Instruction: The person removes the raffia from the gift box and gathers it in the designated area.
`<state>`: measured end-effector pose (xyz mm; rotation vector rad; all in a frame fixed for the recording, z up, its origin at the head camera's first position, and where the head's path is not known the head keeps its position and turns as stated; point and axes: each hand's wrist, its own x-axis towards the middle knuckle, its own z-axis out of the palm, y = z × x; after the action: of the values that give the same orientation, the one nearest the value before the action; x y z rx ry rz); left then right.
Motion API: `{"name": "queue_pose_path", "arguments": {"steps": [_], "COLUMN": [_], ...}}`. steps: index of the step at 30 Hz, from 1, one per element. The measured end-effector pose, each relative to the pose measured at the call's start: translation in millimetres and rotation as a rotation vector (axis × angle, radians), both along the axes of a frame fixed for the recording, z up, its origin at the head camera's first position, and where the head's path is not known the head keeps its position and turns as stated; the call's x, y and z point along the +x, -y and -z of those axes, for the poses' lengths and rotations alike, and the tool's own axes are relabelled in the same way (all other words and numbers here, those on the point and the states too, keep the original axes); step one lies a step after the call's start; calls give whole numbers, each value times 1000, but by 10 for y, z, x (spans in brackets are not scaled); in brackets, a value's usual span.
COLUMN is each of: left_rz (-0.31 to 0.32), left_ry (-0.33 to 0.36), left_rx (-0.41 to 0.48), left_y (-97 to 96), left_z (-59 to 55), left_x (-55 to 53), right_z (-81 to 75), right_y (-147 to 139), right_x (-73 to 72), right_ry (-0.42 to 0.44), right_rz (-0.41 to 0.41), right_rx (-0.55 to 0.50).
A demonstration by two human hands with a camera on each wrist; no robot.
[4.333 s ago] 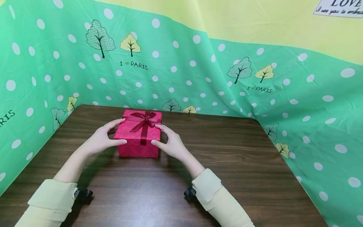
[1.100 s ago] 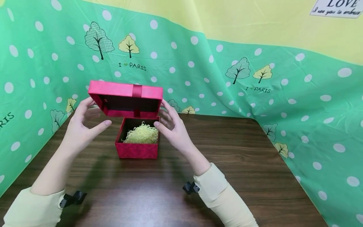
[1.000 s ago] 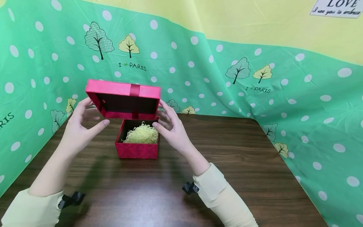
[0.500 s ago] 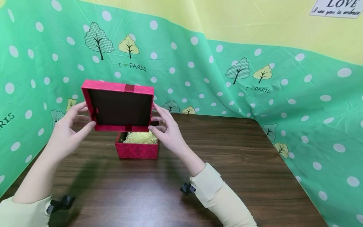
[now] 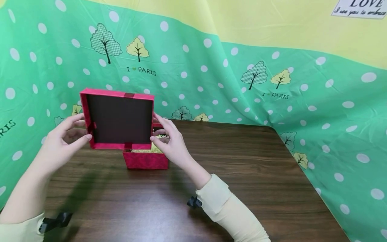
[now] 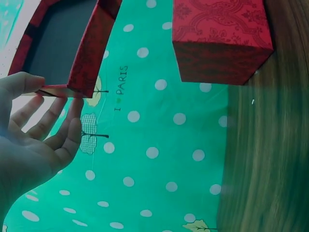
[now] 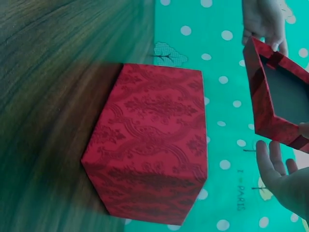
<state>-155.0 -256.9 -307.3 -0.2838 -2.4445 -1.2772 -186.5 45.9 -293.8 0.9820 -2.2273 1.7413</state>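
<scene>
Green cloth backdrop with white dots (image 5: 199,79), printed with trees and "I PARIS" lettering, hangs behind and to both sides of the work surface; a yellow cloth band (image 5: 281,28) crosses the top, with a white rectangular label reading "LOVE" (image 5: 359,8) at upper right. Surface: dark brown wood-grain table (image 5: 242,168), glossy, with a bright reflection at lower centre. Red rectangular lid with a dark lining (image 5: 121,119) is held up left of centre, tilted so its inner face is toward the head camera; a darker red ribbon band shows at its top and bottom edges. Left hand (image 5: 61,141) grips the lid's left side, thumb at the front rim, fingers behind. Right hand (image 5: 172,143) grips the lid's right side, thumb on the rim near the lower right corner. Red patterned square box (image 5: 146,160) stands upright on the table, left of centre, partly hidden behind the lid and apart from it, near the right hand. Pale yellow shredded filling (image 5: 145,149) is visible inside the box.
</scene>
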Motion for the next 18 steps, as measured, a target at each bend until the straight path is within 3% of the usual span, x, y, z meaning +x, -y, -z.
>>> {"name": "queue_pose_path", "arguments": {"steps": [7,14,18], "left_rz": [12,33,62], "left_ry": [40,100,117], "left_rx": [-2,-32,-30], "left_y": [130,298,388], "left_z": [28,71,118], "left_x": [7,1,-22], "right_z": [300,359,374], "right_y": [124,261,339], "right_x": [-196,-179,-164], "right_ry": [91,100,145], "right_rz": [-11,-13,-54], "right_rx": [-21,-46,-99]}}
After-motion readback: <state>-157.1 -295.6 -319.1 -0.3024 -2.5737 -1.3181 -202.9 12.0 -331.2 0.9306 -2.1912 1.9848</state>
